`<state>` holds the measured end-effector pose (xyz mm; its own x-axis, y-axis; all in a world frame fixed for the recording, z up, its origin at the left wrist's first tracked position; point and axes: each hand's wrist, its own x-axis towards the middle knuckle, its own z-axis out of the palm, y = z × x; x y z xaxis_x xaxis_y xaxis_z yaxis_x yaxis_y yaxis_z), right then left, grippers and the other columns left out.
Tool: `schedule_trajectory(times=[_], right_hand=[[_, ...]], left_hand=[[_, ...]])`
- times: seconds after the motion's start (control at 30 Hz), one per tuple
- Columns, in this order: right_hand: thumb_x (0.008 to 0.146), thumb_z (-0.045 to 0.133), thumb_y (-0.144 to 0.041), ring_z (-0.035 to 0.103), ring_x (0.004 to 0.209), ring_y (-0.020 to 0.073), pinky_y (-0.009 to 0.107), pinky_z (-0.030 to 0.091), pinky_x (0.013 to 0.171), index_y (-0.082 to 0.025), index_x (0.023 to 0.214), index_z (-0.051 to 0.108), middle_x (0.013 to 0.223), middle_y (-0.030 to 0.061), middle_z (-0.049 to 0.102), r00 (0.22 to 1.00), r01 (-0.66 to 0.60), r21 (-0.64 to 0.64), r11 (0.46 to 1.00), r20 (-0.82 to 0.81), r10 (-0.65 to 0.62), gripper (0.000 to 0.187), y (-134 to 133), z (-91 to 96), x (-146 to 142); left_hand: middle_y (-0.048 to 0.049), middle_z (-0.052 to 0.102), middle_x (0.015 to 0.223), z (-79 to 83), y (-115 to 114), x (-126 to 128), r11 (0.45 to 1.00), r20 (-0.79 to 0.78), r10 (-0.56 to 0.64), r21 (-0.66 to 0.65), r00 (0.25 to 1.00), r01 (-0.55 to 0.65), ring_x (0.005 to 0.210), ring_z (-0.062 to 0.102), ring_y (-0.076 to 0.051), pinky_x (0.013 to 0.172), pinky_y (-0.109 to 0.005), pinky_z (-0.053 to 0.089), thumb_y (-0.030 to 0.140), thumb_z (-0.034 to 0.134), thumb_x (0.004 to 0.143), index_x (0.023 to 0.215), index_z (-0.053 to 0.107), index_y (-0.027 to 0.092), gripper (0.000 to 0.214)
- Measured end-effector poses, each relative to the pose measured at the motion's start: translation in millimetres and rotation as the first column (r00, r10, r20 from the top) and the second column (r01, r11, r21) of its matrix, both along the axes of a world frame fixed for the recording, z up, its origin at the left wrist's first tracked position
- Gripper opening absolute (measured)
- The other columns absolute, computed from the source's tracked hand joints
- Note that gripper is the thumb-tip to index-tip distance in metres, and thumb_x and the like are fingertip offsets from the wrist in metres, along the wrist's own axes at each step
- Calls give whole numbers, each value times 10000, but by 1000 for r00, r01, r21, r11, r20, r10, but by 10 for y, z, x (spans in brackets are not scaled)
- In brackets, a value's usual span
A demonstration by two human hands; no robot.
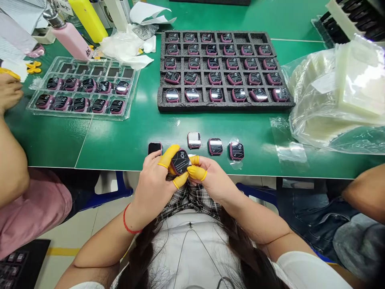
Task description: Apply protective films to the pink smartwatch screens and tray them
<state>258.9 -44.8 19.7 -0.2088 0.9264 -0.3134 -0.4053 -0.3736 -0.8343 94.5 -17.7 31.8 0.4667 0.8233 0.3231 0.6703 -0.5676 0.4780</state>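
Between my hands, just off the table's near edge, a square watch body (181, 161) with a dark printed face is held up, tilted. My left hand (161, 180) grips it by its sides, with yellow finger cots on the thumb and index finger. My right hand (207, 174), also in yellow cots, pinches at its lower right corner; whether it holds film there I cannot tell. Close by on the green table lie a watch body (155, 148) partly behind my left hand, and three more: one reflecting white (194, 140), a middle one (215, 147) and a right one (237, 151).
A black foam tray (225, 108) of watch bodies stands ahead. To the left is a clear plastic tray (111, 116) with more, near a pink bottle (70, 40) and a co-worker's hand (10, 92). A plastic bag of sheets (337, 96) lies right.
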Motion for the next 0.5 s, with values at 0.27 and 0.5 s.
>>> schedule_trajectory(times=[0.27, 0.5], right_hand=[[723, 765, -364, 361, 574, 74, 234, 308, 552, -170, 860, 628, 669, -45, 481, 999, -12, -32, 999, -43, 11, 274, -11, -29, 5], [645, 843, -429, 407, 676, 103, 254, 404, 711, -175, 861, 612, 743, -30, 510, 1000, -27, -13, 1000, -3, 27, 406, 27, -24, -69]], left_hand=[[-31, 703, 940, 35, 29, 2, 988, 23, 70, -143, 997, -66, 830, 675, -218, 894, -383, 561, 371, 697, 843, 1265, 566, 228, 465], [-25, 651, 754, -60, -3, 66, 983, -10, 32, 182, 999, -30, 833, 659, -223, 958, -395, 536, 304, 572, 929, 1155, 592, 165, 266]])
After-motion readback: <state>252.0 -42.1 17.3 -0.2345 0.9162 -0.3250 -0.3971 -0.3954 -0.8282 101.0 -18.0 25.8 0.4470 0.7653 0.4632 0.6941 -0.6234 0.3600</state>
